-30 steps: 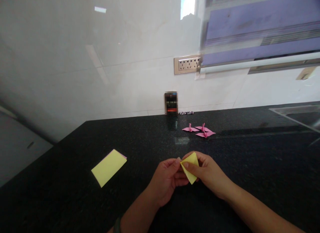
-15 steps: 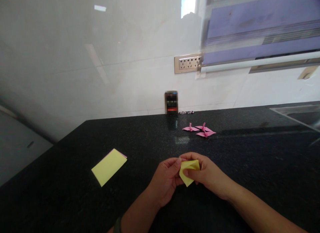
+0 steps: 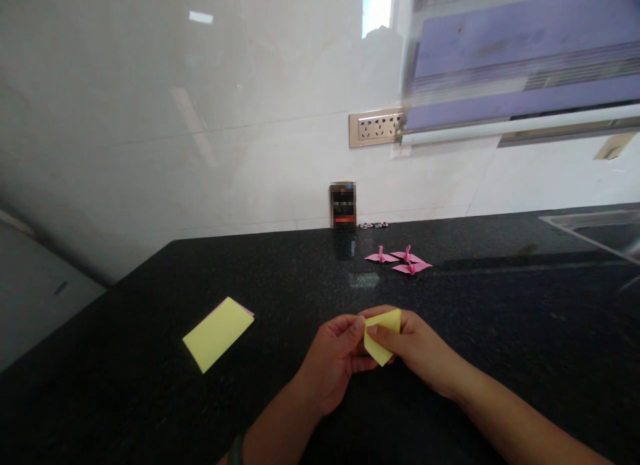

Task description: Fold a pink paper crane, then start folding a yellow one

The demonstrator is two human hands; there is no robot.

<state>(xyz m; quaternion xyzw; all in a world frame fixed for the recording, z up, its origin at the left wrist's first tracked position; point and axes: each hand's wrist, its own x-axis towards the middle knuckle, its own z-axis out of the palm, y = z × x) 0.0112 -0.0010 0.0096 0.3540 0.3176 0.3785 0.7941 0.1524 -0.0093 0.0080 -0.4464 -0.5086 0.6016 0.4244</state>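
Note:
A small folded yellow paper (image 3: pixel 381 337) is pinched between both my hands just above the black counter (image 3: pixel 150 398). My left hand (image 3: pixel 334 362) grips its left edge with thumb and fingers closed. My right hand (image 3: pixel 419 350) holds its right side, thumb pressed on the front of the fold. Only part of the paper shows between the fingers.
A stack of yellow paper sheets (image 3: pixel 218 333) lies to the left. Three pink paper cranes (image 3: pixel 400 260) sit further back. A small dark box (image 3: pixel 343 205) stands against the white wall, under a socket strip (image 3: pixel 376 128). A sink rim (image 3: pixel 595 228) is at the right.
The yellow paper has been turned and refolded between my fingers; its pointed shape is now more squared at the top. Both hands stay in the same place.

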